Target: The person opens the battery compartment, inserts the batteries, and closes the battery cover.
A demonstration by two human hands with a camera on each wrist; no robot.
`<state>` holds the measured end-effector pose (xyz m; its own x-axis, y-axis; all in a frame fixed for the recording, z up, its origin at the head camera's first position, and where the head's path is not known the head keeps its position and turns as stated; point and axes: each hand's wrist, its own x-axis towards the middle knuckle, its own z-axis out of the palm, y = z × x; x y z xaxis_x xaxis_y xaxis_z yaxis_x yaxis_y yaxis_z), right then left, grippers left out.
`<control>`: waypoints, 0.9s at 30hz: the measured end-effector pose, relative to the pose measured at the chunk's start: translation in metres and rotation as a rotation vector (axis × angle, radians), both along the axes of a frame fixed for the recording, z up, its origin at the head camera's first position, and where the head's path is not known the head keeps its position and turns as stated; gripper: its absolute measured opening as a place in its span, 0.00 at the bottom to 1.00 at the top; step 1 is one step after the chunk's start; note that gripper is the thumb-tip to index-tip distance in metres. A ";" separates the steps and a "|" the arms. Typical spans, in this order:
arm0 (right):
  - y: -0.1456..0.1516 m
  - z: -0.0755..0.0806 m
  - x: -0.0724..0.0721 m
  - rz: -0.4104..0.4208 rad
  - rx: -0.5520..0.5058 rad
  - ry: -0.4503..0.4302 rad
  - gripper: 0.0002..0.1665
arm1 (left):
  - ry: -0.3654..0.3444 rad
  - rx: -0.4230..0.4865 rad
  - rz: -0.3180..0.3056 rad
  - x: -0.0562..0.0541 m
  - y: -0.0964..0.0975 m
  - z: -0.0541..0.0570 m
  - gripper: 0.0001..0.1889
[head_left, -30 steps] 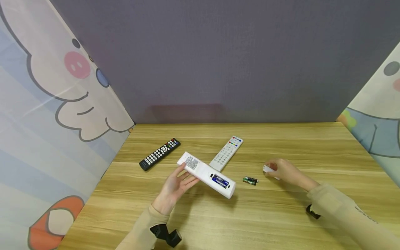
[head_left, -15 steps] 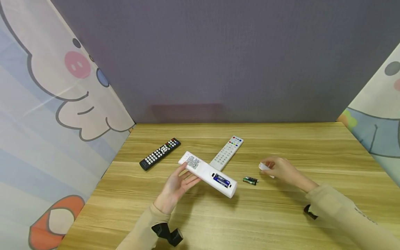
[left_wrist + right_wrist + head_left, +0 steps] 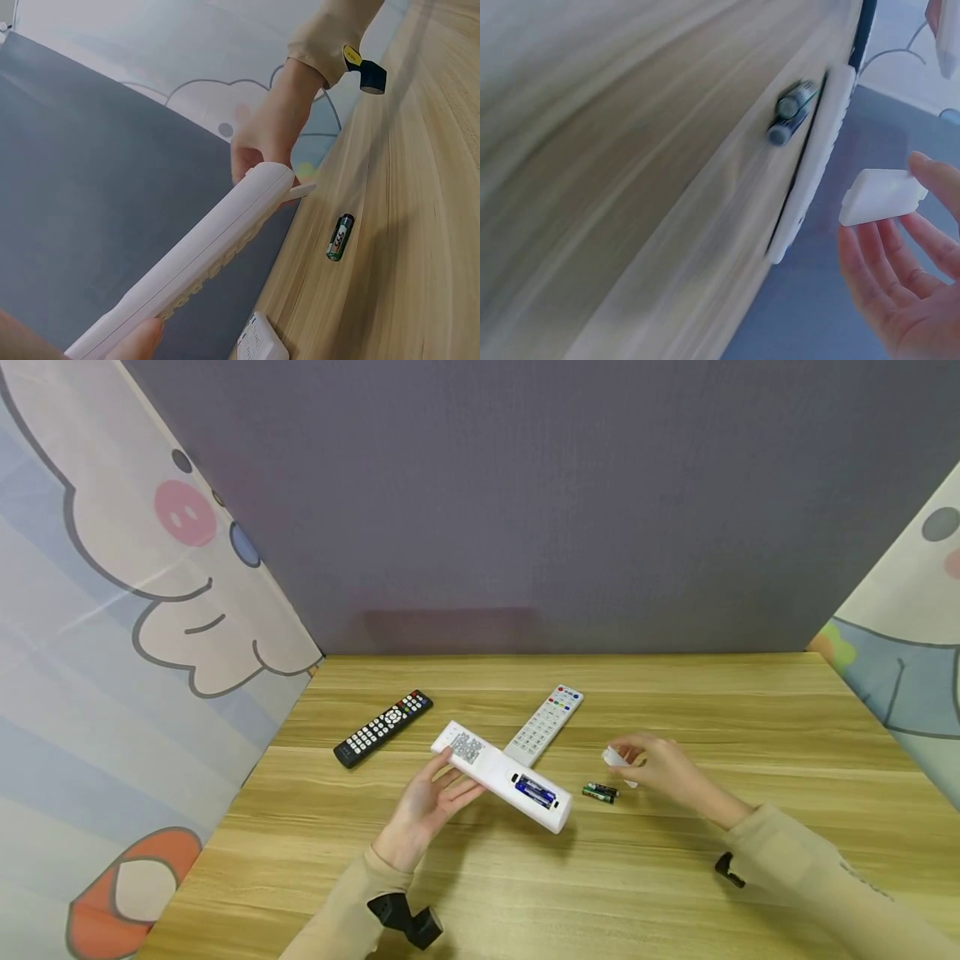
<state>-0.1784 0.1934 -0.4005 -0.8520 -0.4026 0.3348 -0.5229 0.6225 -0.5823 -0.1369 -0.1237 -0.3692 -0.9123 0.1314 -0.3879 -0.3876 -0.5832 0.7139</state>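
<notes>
My left hand [image 3: 415, 817] holds a white remote control [image 3: 498, 774] by its far left end, its back turned up and tilted above the table. Two blue batteries [image 3: 536, 792] lie in its uncovered battery compartment. To the right, my right hand [image 3: 667, 777] pinches a small white battery cover [image 3: 882, 196] between thumb and fingers, above the table. Two loose batteries [image 3: 601, 792], one green and one black, lie side by side between the remote and my right hand. In the left wrist view the held remote [image 3: 202, 247] shows its side, with buttons facing down.
Behind the held remote a second white remote [image 3: 545, 723] lies face up, partly covered by it in the head view. A black remote [image 3: 383, 728] lies at the left of the wooden table [image 3: 675, 893]. A grey panel [image 3: 570, 510] stands along the back edge.
My right hand has moved left with the battery cover, closer to the loose batteries and the held remote. The held remote has shifted very slightly right.
</notes>
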 end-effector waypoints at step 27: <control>-0.052 0.023 0.024 0.067 -0.355 0.100 0.22 | 0.028 0.002 0.008 0.001 0.010 0.005 0.20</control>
